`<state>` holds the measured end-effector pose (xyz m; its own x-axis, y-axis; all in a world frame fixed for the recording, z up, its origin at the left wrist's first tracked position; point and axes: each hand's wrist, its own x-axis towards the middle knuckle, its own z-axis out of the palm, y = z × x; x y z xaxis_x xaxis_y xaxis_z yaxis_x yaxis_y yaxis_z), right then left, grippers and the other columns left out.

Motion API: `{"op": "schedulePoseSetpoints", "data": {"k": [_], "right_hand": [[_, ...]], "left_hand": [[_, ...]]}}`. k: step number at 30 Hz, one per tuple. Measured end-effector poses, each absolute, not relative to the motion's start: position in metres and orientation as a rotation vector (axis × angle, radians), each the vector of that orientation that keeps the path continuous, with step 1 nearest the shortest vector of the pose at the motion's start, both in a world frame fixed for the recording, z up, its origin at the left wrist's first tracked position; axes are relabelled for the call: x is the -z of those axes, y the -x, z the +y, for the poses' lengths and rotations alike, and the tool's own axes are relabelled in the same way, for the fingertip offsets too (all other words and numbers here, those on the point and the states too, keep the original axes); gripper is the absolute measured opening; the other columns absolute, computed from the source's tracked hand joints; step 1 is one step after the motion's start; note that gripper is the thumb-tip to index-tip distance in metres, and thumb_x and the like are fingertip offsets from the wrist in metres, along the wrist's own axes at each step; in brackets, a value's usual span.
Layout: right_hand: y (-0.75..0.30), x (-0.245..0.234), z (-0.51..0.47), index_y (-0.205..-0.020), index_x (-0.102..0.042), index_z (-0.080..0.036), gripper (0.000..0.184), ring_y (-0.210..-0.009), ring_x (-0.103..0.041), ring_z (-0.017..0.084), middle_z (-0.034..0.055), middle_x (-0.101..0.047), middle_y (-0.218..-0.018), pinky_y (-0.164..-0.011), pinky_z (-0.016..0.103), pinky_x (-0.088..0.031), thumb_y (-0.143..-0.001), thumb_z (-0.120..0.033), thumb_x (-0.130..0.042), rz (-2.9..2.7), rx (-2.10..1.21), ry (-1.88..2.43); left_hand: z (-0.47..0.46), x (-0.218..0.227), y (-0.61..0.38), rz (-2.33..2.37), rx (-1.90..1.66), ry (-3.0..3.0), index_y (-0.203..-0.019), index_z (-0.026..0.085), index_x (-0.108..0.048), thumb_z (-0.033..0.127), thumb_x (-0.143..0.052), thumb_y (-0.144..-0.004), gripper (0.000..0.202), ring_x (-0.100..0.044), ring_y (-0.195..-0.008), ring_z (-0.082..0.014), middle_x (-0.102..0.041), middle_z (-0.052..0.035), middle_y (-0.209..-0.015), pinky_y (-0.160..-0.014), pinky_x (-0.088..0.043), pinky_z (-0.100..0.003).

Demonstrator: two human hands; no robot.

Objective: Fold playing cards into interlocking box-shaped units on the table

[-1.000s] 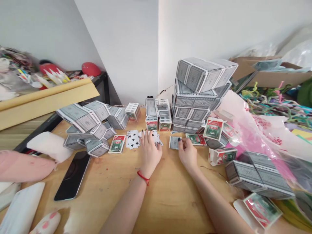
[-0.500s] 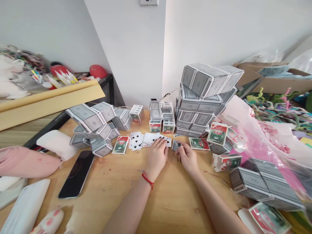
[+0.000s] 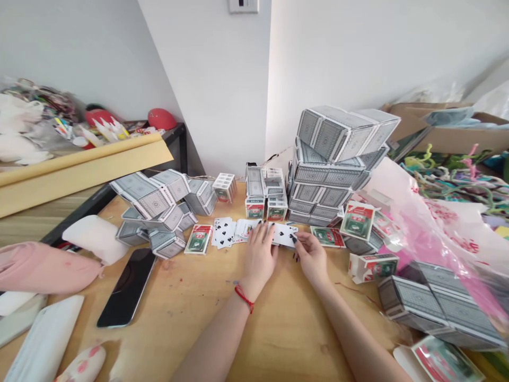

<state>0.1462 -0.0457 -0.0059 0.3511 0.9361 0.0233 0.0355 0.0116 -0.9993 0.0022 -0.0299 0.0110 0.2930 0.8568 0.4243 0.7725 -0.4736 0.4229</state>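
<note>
A row of face-up playing cards (image 3: 228,232) lies spread on the wooden table (image 3: 254,329) in front of small card boxes. My left hand (image 3: 259,258), with a red string at the wrist, lies flat on the cards with fingers stretched out. My right hand (image 3: 312,255) is beside it on the right, fingertips pinching the edge of a face-up spade card (image 3: 285,234) at the row's right end. A single red-and-green card box (image 3: 198,239) lies left of the spread.
Stacks of wrapped grey card packs stand at left (image 3: 153,204) and back right (image 3: 338,159), more at right (image 3: 433,305). A black phone (image 3: 127,286) lies at left. Pink plastic wrap (image 3: 421,223), loose boxes, a cardboard box and white and pink soft items crowd the edges.
The face-down card under my right hand has been turned face up at the row's right end. My left hand slid slightly right along the spread. The camera tilted a little.
</note>
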Motion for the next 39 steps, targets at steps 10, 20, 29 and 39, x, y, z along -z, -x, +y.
{"op": "schedulePoseSetpoints", "data": {"k": [10, 20, 29, 39], "right_hand": [[-0.152, 0.007, -0.045, -0.099, -0.055, -0.015, 0.039, -0.044, -0.047, 0.01, -0.0025, -0.054, -0.059, -0.044, 0.024, -0.038, -0.068, -0.038, -0.059, -0.716, -0.832, 1.396], [-0.15, 0.001, -0.048, -0.074, -0.056, -0.017, 0.027, -0.038, -0.043, 0.008, -0.005, -0.048, -0.047, -0.039, 0.021, -0.033, -0.069, -0.043, -0.06, -0.725, -0.881, 1.401], [-0.147, 0.002, -0.047, -0.079, -0.053, -0.017, 0.034, -0.035, -0.044, 0.009, -0.0044, -0.05, -0.044, -0.035, 0.021, -0.036, -0.07, -0.049, -0.058, -0.785, -0.942, 1.358], [-0.15, -0.002, -0.045, -0.074, -0.057, -0.016, 0.034, -0.034, -0.042, 0.009, -0.0036, -0.05, -0.044, -0.034, 0.021, -0.032, -0.066, -0.049, -0.061, -0.833, -1.045, 1.328]], "left_hand": [[-0.016, -0.002, 0.009, 1.595, -1.003, -2.261, -0.121, 0.016, -0.043, 0.029, -0.041, -0.084, 0.039, -0.037, -0.122, -0.0228, -0.045, -0.0108, -0.129, -0.102, -0.03, -0.045], [-0.019, -0.016, 0.013, 1.574, -1.243, -2.033, -0.112, 0.019, -0.053, 0.021, -0.041, -0.082, 0.032, -0.044, -0.116, -0.0197, -0.054, -0.0064, -0.119, -0.103, -0.03, -0.044], [-0.017, -0.012, 0.015, 1.59, -1.331, -2.057, -0.097, 0.022, -0.062, 0.01, -0.043, -0.078, 0.031, -0.041, -0.118, -0.0204, -0.058, -0.003, -0.113, -0.105, -0.023, -0.05], [-0.027, -0.018, 0.003, 0.998, -1.51, -2.299, -0.066, 0.022, -0.065, 0.018, -0.061, -0.071, 0.008, -0.034, -0.121, -0.0254, -0.038, -0.002, -0.132, -0.095, -0.035, -0.048]]}}
